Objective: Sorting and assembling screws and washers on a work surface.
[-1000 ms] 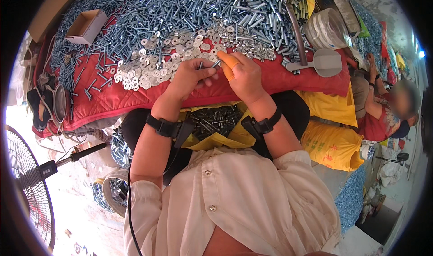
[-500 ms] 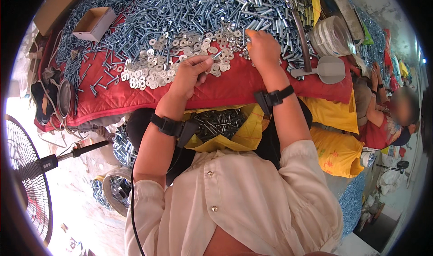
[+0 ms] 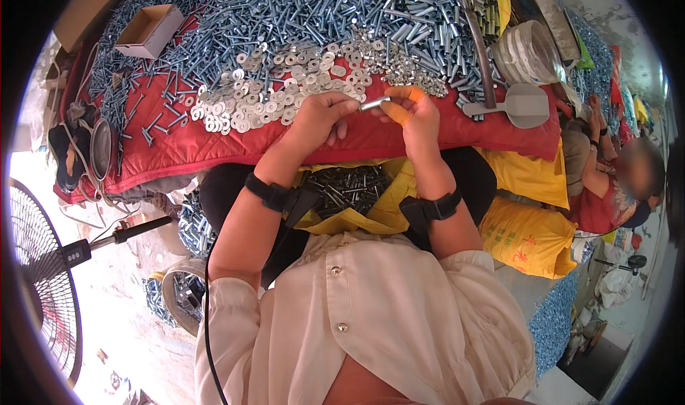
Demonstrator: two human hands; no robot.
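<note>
Over a red quilted cloth (image 3: 228,148) lies a great spread of bolts (image 3: 300,12), and from where I stand I see washers (image 3: 250,94) heaped along its near edge, with small bright nuts (image 3: 414,73) to their right. A grey scoop (image 3: 526,107) rests at the right side, and a small open box (image 3: 150,32) sits at the far left. Above the front of the cloth, between the two hands, is a short silvery metal sleeve (image 3: 374,104), slightly tilted. The right hand (image 3: 419,119), wearing orange finger covers (image 3: 405,94), pinches its right end. The left hand (image 3: 317,119) has thumb and forefinger drawn together at the left end; I can't tell what they grip. Below, dark bolts (image 3: 346,191) fill an open yellow bag (image 3: 349,221).
</note>
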